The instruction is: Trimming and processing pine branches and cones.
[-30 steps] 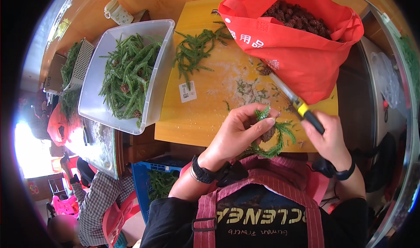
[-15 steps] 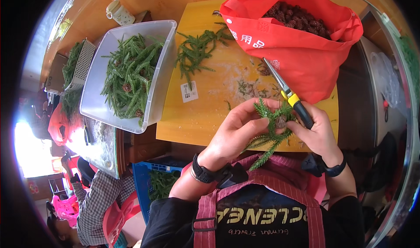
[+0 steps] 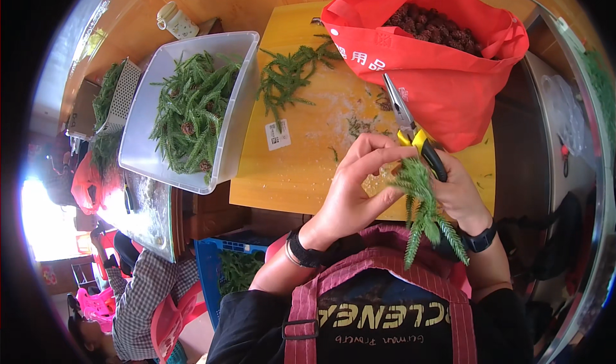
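Observation:
My right hand (image 3: 461, 197) is closed round long-nose pliers (image 3: 427, 151) with yellow and black handles. Their jaws point up and away toward the red bag. Between my hands, an artificial green pine sprig (image 3: 422, 213) hangs with its tips toward my apron. The fingers of my left hand (image 3: 359, 187) curl at the upper end of the sprig, index fingertip beside the pliers' handles and thumb against the needles. The exact spot of the pinch is hidden. Some needles near the left thumb are blurred.
Beyond the pliers stands a red bag (image 3: 436, 94) of pine cones (image 3: 436, 27). A clear bin (image 3: 138, 152) of green sprigs with cones is at left. More sprigs (image 3: 289, 75), a white label (image 3: 278, 135) and scraps lie on the yellow table (image 3: 282, 178). A person (image 3: 151, 293) sits at lower left.
The sprig has turned, its tips swinging from lower left to lower right. The brownish lump seen in it is hidden now. The pliers have shifted slightly up and left.

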`<state>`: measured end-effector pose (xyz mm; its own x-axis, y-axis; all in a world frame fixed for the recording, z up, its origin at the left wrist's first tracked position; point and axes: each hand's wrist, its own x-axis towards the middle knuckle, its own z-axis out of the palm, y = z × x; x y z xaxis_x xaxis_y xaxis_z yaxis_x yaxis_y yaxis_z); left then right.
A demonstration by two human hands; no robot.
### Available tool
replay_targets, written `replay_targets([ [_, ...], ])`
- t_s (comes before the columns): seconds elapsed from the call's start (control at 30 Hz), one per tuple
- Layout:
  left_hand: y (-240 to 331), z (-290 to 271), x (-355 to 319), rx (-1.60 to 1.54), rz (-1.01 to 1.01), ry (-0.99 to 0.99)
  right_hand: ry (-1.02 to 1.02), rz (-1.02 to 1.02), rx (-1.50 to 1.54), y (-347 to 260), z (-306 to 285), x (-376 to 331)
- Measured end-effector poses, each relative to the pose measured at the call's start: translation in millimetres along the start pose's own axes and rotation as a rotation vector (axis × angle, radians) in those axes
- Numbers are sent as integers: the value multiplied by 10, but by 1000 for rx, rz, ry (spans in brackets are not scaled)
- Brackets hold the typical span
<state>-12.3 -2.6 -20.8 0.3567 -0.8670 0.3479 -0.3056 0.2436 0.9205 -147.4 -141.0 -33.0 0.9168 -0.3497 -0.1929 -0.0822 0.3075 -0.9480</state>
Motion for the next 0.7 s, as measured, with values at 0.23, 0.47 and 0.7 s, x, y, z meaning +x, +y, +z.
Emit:
replay_targets([
  [0.23,57,64,17,170,238,32,-108,134,157,-48,130,-98],
  [0.47,38,110,-179,-189,-24,-22,168,104,-61,7,115,-238],
  [0.7,149,7,-230,-308,-192,198,311,-339,-652,-247,-79,-720],
])
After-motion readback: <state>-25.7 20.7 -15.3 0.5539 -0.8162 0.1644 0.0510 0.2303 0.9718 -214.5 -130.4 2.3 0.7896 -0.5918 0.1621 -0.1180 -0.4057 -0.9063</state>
